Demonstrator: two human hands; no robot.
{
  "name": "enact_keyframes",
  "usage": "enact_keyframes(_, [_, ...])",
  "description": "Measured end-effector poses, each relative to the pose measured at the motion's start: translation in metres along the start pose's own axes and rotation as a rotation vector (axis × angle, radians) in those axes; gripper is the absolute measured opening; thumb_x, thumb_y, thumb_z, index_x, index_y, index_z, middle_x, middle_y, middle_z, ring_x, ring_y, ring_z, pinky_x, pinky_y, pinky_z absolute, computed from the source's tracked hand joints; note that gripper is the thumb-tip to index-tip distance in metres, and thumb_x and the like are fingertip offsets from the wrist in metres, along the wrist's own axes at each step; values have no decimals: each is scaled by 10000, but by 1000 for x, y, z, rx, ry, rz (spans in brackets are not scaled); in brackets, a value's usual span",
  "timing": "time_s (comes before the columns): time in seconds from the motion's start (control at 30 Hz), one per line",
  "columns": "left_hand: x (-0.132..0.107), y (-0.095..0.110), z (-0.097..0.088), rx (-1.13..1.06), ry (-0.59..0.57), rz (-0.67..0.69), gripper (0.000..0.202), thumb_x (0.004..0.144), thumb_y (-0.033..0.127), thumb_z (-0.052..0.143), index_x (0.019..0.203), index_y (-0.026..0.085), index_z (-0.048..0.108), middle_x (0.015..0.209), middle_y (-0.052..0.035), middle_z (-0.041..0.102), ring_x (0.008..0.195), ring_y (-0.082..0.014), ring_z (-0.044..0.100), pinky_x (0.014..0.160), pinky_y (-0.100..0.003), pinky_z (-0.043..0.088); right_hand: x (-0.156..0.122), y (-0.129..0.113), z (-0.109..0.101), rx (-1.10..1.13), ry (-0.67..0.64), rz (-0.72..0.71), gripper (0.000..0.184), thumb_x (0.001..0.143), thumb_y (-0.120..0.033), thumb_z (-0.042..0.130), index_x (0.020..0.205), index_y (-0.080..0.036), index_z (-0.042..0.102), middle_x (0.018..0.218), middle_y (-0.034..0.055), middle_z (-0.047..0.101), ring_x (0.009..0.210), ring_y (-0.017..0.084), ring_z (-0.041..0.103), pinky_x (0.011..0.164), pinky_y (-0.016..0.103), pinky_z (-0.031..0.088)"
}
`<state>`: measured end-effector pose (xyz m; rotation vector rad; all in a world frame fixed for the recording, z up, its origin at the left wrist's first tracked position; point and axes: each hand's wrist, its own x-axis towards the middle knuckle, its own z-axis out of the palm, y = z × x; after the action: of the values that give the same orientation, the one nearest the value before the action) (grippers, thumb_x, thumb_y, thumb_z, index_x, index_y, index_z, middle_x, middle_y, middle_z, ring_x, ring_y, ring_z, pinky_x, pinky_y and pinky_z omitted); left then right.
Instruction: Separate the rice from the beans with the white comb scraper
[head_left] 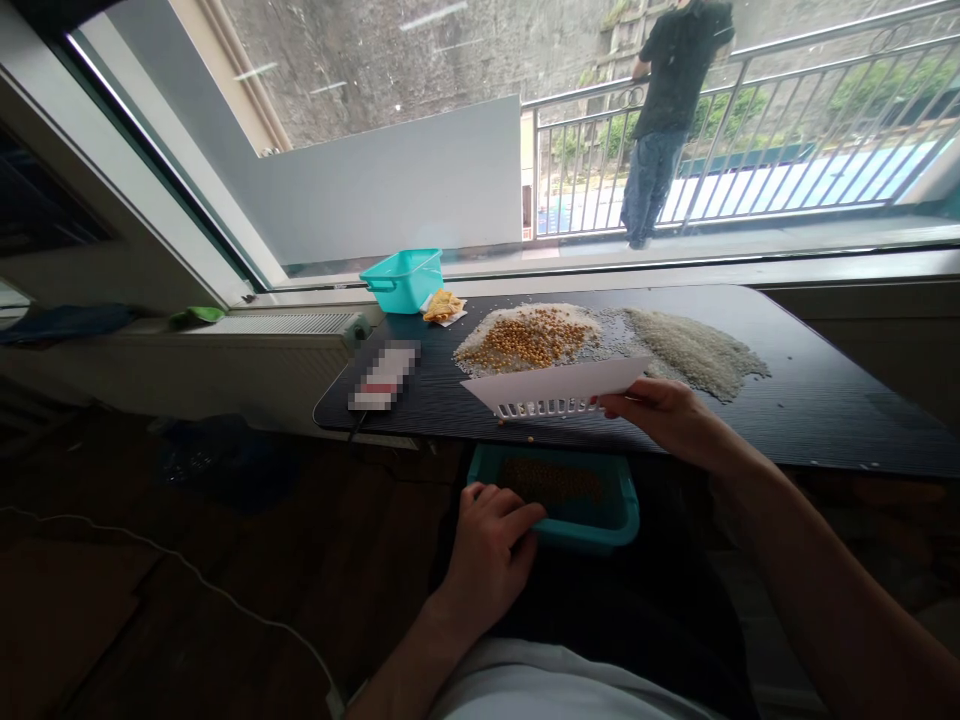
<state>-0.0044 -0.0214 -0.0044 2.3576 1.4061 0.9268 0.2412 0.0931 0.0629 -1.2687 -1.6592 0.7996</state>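
Gripped at its right end by the right hand (664, 412): a white slotted tray (559, 388), fingers folded shut round the end, the rest of it reaching out leftward from the grip. Held just over the near edge of the black table (825, 410), long axis running left to right along that edge, right end slightly higher. Tilted on its side, slotted wall facing down and toward the camera, plain white face turned up. Just beyond it on the tabletop, a heap of yellow beans mixed with rice (525, 340); to the right of that, a spread of plain white rice (697, 352).

Below the table edge, directly under the tray: a teal basin (611, 520) with brownish beans inside. Clasped at its near left rim by the left hand (491, 548), fingers curled over the edge.

Farther off at the table's far left corner, a teal basket (405, 280) and beside it a yellow packet (444, 305). Outside the window, at the balcony railing, a person (667, 110) in dark clothes.
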Motion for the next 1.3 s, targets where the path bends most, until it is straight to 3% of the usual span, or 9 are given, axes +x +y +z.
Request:
enact_keyframes(0.3, [-2,-1,2,9,-2,-9,253,875,92,570,980,245,743,856,-29,712,823,-208,613,886,-428,368,3,12,-11,52,21,77,498,639,-644,753,775,-165,779,717,70,727,691,176,622,699,316,506])
enact_keyframes(0.6, [-1,-1,1,7,10,13,252,866,81,559,967,236,731,857,-26,699,823,-205,596,885,-430,354,-8,8,-17,88,-6,102,477,620,-642,778,774,-191,803,721,60,745,677,177,636,698,319,522])
enact_keyframes(1.03, [-12,-11,-17,48,68,19,283,898,75,546,992,248,749,869,-24,720,832,-198,611,854,-414,370,-14,-9,13,116,-60,75,527,620,-696,757,774,-195,805,651,26,709,631,183,628,655,323,540])
enact_keyframes(1.3, [-15,-19,-24,78,91,25,278,882,66,562,979,242,754,856,-27,728,807,-199,627,835,-405,389,-12,-6,35,128,-39,54,401,692,-589,730,755,-199,793,651,21,707,599,169,607,598,300,522])
